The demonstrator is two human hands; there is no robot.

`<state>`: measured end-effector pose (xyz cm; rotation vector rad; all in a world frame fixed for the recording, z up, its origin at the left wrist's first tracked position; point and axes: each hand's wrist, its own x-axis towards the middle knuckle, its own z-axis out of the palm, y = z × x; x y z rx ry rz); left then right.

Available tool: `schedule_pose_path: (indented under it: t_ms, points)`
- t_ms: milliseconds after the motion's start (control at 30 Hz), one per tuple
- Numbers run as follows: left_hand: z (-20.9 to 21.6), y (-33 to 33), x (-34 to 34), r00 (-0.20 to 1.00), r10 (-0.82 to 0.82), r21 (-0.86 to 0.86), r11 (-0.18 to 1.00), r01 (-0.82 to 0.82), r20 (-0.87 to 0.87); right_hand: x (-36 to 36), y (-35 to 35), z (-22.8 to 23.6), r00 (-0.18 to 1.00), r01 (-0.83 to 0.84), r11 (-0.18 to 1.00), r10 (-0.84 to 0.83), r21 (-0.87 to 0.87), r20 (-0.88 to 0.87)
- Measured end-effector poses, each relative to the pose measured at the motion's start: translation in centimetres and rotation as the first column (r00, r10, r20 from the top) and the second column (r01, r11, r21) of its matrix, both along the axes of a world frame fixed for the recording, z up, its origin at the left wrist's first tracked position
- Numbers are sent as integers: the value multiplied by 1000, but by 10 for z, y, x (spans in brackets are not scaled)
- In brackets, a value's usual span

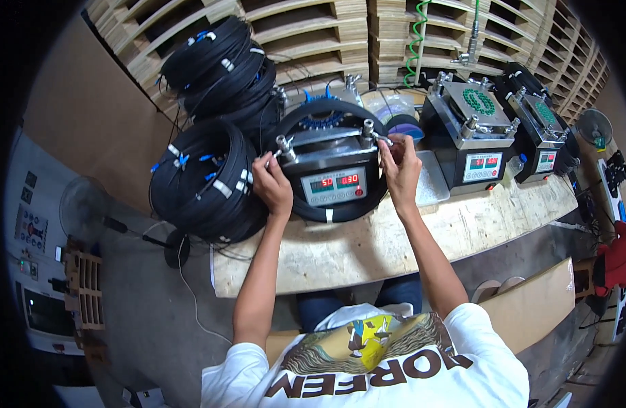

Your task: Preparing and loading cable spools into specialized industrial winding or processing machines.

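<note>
Directly in front of me stands a black and silver bench machine [337, 163], with a lit red digital display on its front. My left hand [272, 185] is closed at its near left corner, fingertips on a small metal lever beside an upright clamp post [284, 146]. At the near right corner, my right hand [401, 168] pinches another metal lever [383, 139] next to a second clamp post [369, 130]. A coil of black cable [328, 215] loops around the machine. Blue connectors [322, 117] ring the top plate, partly hidden by the cable.
Stacked black cable coils [204, 180] with blue and white ends stand at the left. Two similar machines [473, 132] with green-ringed tops are at the right. A shallow tray [432, 178] lies beside my right hand on the wooden table [394, 245]. Wooden pallets [313, 41] rise behind.
</note>
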<state>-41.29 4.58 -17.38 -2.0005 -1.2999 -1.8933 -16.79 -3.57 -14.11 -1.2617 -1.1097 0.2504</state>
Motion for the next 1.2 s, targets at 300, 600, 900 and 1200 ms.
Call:
schedule_pose_path:
  t_ms: [300, 600, 900, 1200]
  points:
    - [-2, 5, -4, 1000, 20, 9, 1000, -20, 2, -43, -31, -45, 719, 100, 982, 39, -159, 693]
    - [-4, 2, -6, 1000, 3, 6, 1000, -3, 1, -44, -34, -45, 591, 135, 962, 114, -237, 798]
    - [-3, 4, -4, 1000, 1, 16, 1000, -1, 11, -48, -31, -46, 586, 174, 952, 106, -253, 803]
    - [7, -32, -12, 996, -87, -105, 991, 89, 17, -23, -39, -52, 983, 1, 1000, 3, -19, 183]
